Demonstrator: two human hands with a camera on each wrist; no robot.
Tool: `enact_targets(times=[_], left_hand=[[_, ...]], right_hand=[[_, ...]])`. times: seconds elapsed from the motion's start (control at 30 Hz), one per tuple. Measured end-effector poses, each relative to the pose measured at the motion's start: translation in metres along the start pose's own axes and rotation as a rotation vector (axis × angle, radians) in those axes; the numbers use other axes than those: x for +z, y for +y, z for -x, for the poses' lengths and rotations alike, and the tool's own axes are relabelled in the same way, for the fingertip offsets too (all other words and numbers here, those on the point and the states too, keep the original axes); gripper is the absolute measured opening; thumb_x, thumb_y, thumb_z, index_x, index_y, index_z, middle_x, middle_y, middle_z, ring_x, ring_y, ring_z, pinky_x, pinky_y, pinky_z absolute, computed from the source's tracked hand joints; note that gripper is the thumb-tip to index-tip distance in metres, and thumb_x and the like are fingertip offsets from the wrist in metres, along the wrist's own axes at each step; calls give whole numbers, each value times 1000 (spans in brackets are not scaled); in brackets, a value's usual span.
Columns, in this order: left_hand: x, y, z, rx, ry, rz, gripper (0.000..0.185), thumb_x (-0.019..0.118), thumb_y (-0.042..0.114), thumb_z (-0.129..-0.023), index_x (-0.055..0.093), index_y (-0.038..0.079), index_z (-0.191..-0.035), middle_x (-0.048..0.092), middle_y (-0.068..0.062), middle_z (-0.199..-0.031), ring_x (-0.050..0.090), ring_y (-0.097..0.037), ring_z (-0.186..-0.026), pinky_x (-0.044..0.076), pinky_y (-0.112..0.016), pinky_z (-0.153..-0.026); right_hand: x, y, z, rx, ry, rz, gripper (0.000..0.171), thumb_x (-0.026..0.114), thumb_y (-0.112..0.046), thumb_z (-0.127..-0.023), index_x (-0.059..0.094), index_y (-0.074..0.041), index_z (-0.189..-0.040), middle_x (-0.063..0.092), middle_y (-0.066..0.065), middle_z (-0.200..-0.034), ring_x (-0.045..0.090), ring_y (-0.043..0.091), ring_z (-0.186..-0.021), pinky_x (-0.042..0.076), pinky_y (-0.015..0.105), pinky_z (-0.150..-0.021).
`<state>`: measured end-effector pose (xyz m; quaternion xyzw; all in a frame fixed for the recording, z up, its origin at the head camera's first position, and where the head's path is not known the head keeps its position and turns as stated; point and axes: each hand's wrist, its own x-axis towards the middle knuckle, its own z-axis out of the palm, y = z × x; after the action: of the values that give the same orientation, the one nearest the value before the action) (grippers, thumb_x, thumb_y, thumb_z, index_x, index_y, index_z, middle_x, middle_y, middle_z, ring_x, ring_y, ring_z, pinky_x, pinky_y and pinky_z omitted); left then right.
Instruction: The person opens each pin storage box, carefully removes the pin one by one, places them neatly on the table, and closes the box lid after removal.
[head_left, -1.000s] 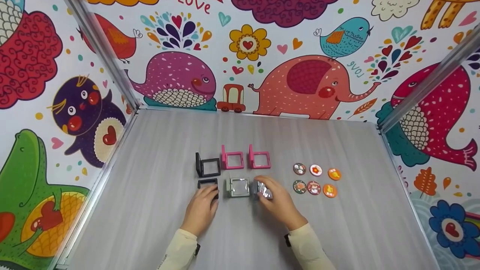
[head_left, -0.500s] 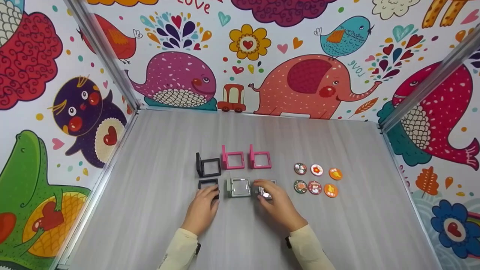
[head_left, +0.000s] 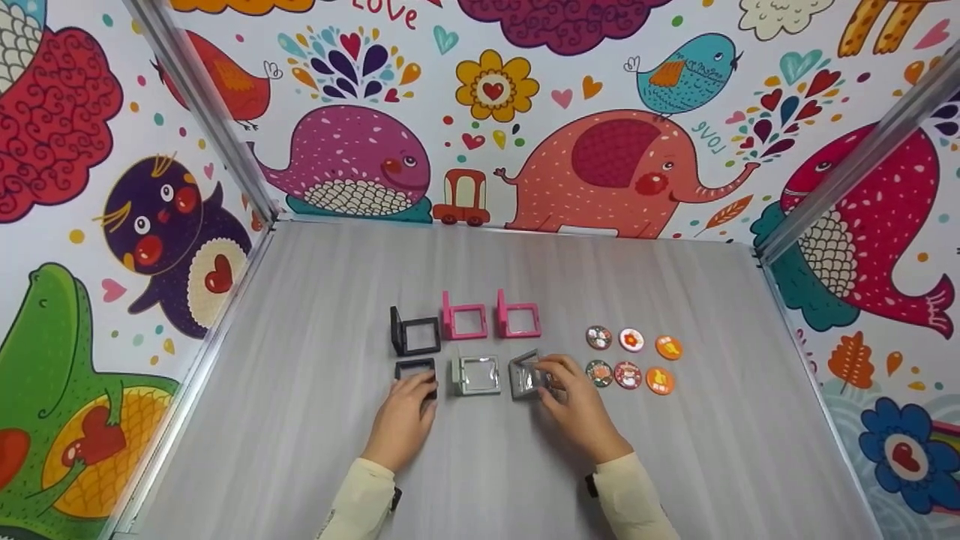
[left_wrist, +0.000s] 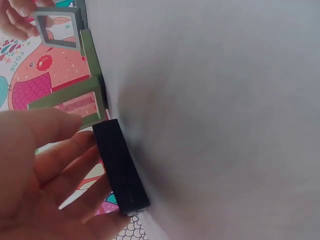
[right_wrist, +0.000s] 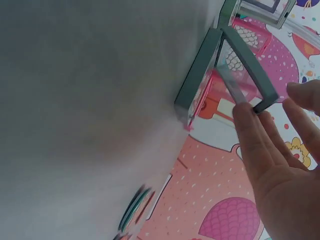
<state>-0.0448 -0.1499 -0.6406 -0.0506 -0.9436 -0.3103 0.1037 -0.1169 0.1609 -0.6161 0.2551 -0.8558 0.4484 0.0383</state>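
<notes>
On the table, the right hand [head_left: 576,401] has its fingertips at the free edge of a grey hinged display frame [head_left: 525,381]. That frame stands partly opened, its lid [right_wrist: 250,65] tilted up from the base [right_wrist: 197,72] in the right wrist view; the thumb is apart from the lid. The left hand [head_left: 403,420] rests on a black display frame [head_left: 415,367], its fingers along the top and thumb off it in the left wrist view [left_wrist: 122,167]. Between the hands sits an opened sage-green display frame [head_left: 480,375] with clear film.
Behind stand another opened black frame [head_left: 420,335] and two pink frames, left [head_left: 466,321] and right [head_left: 519,320]. Several round button badges [head_left: 630,375] lie in two rows to the right. Printed panels [head_left: 480,150] wall the table's back and sides.
The right hand has shifted slightly to the right at the grey frame, whose lid now shows lifted and tilted. The left hand has stayed on the black frame.
</notes>
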Motion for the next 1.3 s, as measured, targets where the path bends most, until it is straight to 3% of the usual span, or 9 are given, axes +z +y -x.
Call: enact_targets(times=[0.13,0.33,0.57,0.7,0.83,0.93,1.1,1.3], left_hand=[[0,0,0,1,7,2,25,78,5,-98,77,-4,-122,68,-14,-141,61,-38,-133,36,-62,-121],[1,0,-1,12,19,1,25,79,5,-98,76,-4,-121,69,-15,-140,61,-38,-132,37,-62,-121],[-3,6,-3,7,20,-11,29,79,6,-98,75,-5,-124,68,-16,-140,60,-40,-134,37,-60,-122],[-5,16,-6,24,78,0,41,80,3,-95,70,-6,-134,65,-18,-143,58,-42,-136,35,-63,-122],[-3,28,-8,98,130,7,50,80,2,-94,65,-6,-141,63,-19,-146,59,-41,-136,39,-62,-120],[2,36,-10,124,117,5,49,79,4,-96,65,-4,-143,62,-17,-148,59,-43,-136,40,-63,-118],[5,40,-10,91,84,3,47,78,6,-99,66,-2,-144,60,-15,-152,57,-48,-137,42,-64,-116],[8,46,-13,91,103,-14,47,79,3,-96,67,-4,-140,60,-17,-150,59,-44,-136,48,-58,-113]], right_hand=[[-2,5,2,37,2,52,39,80,11,-91,73,-1,-127,64,10,-130,67,31,-119,62,39,-93],[-1,11,5,101,-2,161,39,82,7,-91,74,-1,-128,68,11,-127,67,32,-116,59,49,-97],[-1,14,9,169,-51,239,37,83,0,-93,75,2,-129,67,13,-126,66,33,-118,56,53,-101],[-1,15,9,203,-84,240,36,82,-2,-94,75,4,-130,67,14,-125,66,33,-118,57,53,-100],[-3,13,9,222,-103,227,37,81,-1,-95,74,5,-131,67,13,-126,66,33,-119,56,53,-101],[-6,10,8,245,-124,227,36,80,-2,-97,74,5,-131,67,13,-128,66,33,-120,56,52,-102],[-6,9,8,249,-159,246,35,79,-1,-97,75,6,-131,68,15,-128,66,36,-120,55,54,-103],[-8,7,4,251,-177,252,30,79,2,-95,77,8,-124,69,16,-123,68,36,-117,56,54,-102]])
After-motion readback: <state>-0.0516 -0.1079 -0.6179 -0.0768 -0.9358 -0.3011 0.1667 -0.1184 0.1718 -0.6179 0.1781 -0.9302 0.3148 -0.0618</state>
